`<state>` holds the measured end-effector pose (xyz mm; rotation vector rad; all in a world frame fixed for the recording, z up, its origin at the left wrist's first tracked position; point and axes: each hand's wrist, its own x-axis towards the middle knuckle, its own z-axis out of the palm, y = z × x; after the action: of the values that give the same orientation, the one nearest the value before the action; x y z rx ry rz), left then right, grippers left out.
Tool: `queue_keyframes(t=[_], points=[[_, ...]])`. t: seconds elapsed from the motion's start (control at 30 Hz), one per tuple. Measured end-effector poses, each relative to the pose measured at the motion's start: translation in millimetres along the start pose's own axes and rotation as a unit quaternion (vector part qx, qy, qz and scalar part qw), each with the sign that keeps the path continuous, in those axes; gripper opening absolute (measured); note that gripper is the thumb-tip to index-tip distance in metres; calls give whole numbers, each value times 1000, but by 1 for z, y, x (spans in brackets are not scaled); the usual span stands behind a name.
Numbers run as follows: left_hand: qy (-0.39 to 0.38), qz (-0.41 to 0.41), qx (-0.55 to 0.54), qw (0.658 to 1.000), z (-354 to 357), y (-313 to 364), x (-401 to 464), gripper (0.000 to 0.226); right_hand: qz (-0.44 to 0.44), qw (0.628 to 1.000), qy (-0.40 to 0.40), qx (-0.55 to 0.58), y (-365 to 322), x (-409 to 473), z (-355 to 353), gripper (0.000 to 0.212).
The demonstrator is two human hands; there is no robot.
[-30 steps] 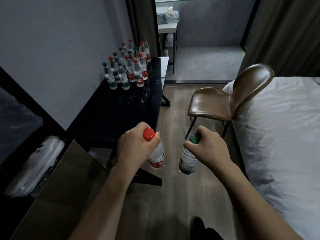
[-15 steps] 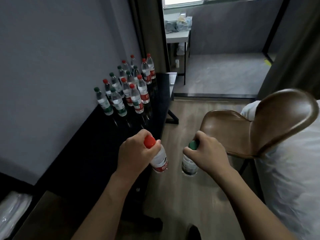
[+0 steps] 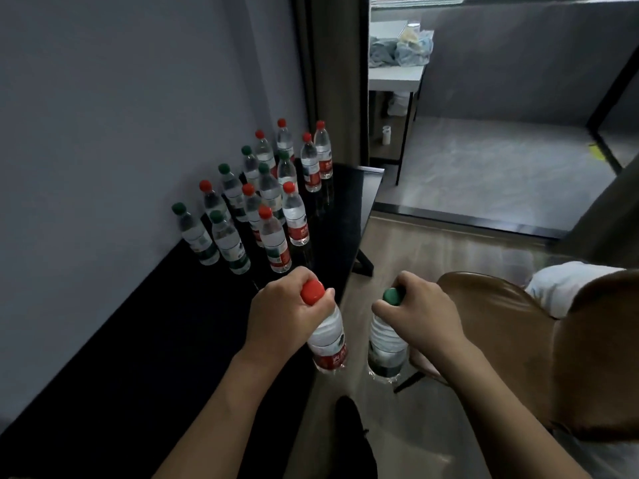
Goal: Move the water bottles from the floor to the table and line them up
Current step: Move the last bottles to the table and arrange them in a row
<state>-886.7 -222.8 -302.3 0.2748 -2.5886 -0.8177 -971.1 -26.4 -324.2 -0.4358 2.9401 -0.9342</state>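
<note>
Hands of a person carrying two water bottles beside a black table (image 3: 166,340), seen from above. The left hand (image 3: 276,319) is curled round the neck of a red-capped bottle (image 3: 328,344), its fingers wrapped just under the cap, so that the bottle hangs tilted in the air over the table's near edge with its red label lowest. The right hand (image 3: 425,316) is clamped in the same way on the neck of a green-capped bottle (image 3: 385,347), which hangs nearly upright above the wooden floor (image 3: 432,254), just beside the first bottle and not touching it. Neither carried bottle rests on any surface. Farther along the table, against the grey wall (image 3: 121,115), stands a group of upright bottles (image 3: 262,198) with red and green caps mixed, set in rough rows that run away from the viewer; the nearest of them, a red-capped one with a red label, stands a little ahead of the left hand. To the right of the right forearm is a brown leather chair (image 3: 518,340), and beyond its back a white pillow (image 3: 560,285) shows. A dark shoe (image 3: 352,430) is visible on the floor between the two forearms. In the background a raised grey platform (image 3: 501,167) carries a small white desk (image 3: 394,74) with bundled plastic bags on top.
</note>
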Motion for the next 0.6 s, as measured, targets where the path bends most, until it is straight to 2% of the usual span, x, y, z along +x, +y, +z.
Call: queue_keyframes(t=[0.2, 0.37, 0.6], points=[[10, -6, 33, 999, 36, -35, 112, 24, -49, 998, -24, -28, -8, 138, 16, 28], [43, -5, 53, 998, 44, -48, 201, 24, -71, 997, 6, -11, -25, 242, 7, 30], [50, -47, 79, 995, 61, -61, 280, 25, -91, 995, -28, -8, -32, 348, 18, 27]])
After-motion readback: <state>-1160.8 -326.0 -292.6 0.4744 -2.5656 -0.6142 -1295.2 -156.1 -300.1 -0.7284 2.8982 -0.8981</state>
